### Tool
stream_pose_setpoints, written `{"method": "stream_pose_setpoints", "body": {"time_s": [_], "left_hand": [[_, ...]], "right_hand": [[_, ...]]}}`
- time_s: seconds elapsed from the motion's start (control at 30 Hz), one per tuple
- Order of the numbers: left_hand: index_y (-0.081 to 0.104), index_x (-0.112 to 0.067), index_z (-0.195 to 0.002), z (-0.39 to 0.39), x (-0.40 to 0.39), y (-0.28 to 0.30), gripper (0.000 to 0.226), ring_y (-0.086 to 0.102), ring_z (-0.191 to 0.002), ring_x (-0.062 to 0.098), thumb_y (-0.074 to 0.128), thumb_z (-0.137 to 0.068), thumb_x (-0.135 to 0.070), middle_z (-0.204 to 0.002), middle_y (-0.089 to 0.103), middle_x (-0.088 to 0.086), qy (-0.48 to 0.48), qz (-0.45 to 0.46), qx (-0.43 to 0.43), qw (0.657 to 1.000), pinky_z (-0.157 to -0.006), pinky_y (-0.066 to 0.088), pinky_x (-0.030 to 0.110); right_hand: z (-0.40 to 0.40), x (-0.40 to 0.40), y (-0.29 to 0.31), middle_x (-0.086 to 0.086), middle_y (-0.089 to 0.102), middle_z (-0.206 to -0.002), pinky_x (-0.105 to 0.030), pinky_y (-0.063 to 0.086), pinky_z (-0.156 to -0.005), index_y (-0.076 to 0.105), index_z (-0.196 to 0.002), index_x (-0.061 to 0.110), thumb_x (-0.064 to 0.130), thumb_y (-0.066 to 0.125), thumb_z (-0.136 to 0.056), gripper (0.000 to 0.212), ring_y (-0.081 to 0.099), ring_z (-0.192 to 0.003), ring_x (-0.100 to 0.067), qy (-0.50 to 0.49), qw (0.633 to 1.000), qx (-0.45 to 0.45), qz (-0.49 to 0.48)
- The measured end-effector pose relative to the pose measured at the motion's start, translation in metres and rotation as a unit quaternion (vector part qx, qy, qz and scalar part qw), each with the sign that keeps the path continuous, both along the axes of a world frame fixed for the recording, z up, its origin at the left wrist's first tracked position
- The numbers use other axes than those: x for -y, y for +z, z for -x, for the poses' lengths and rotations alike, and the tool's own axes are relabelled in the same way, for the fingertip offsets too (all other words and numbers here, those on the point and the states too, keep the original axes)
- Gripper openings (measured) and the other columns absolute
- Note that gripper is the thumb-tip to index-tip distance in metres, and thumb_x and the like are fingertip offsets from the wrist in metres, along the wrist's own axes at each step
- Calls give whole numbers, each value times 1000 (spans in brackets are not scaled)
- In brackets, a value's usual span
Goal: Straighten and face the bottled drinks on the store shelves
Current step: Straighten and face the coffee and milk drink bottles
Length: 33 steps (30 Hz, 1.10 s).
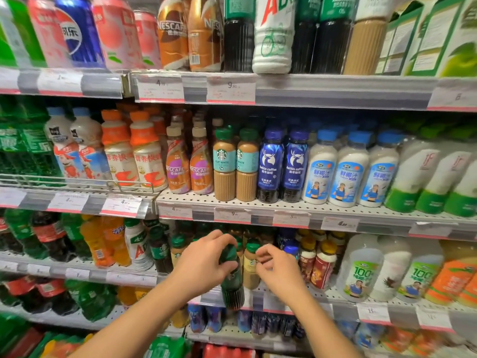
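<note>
Fingers of the left hand curl round a dark green-capped coffee bottle at the shelf's front edge, apparently turning its label outward, while the right hand, loosely curled and empty, hovers just beside.

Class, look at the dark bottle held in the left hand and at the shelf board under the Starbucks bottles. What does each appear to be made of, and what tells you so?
Dark bottle: probably clear, glossy plastic; ribbed lower body, dark drink showing through, green wrap at the neck. Glass cannot be excluded.

Shelf board: seemingly pale painted metal, matte, with regular rows of punched holes.
</note>
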State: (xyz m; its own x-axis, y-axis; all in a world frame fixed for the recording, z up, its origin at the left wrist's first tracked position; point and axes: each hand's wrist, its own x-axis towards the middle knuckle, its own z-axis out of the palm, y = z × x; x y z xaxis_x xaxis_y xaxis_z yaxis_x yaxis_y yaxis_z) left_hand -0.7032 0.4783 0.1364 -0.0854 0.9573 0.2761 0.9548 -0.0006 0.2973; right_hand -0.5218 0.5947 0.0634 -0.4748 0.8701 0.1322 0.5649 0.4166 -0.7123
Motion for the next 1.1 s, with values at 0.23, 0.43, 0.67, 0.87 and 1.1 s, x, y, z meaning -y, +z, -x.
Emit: {"method": "stream_pose_setpoints", "body": {"time_s": [0.23,0.43,0.67,0.87,1.1], "left_hand": [[59,-37,-118,-29,-17,27,39,59,-100,10,67,-83,-52,-110,60,-17,-49,-21,2,999,-83,49,31],[60,-38,-119,-67,-21,53,40,58,-96,5,66,-83,-55,-106,60,-18,-98,-46,-3,994,-83,47,27],[58,-40,-123,-112,-25,89,43,58,-99,0,64,-83,-54,-111,58,-22,-160,-61,-2,985,-87,49,26],[66,-34,-125,-138,-36,160,39,65,-86,0,66,-89,-47,-109,69,-20,-184,-123,21,975,-79,51,22],[70,-28,-116,-155,-52,263,24,66,-83,5,68,-92,-33,-109,70,-13,-158,-221,-40,961,-82,54,33]], "right_hand": [[-45,39,31,21,65,-114,-27,57,-86,57,-125,46,52,84,-67,65,64,-102,1,91,991,-63,79],[-69,41,42,25,68,-101,-27,55,-84,56,-116,43,63,80,-63,62,63,-93,4,28,999,-40,-21],[-112,38,75,24,66,-100,-21,50,-82,57,-116,42,64,76,-65,59,60,-94,3,5,994,-28,-102],[-157,20,132,19,69,-103,-26,51,-86,61,-120,42,73,71,-61,67,61,-97,-4,-49,986,-46,-155],[-201,-2,230,18,68,-93,-30,51,-77,63,-104,37,64,79,-66,50,62,-86,-4,-81,963,-116,-228]]}}
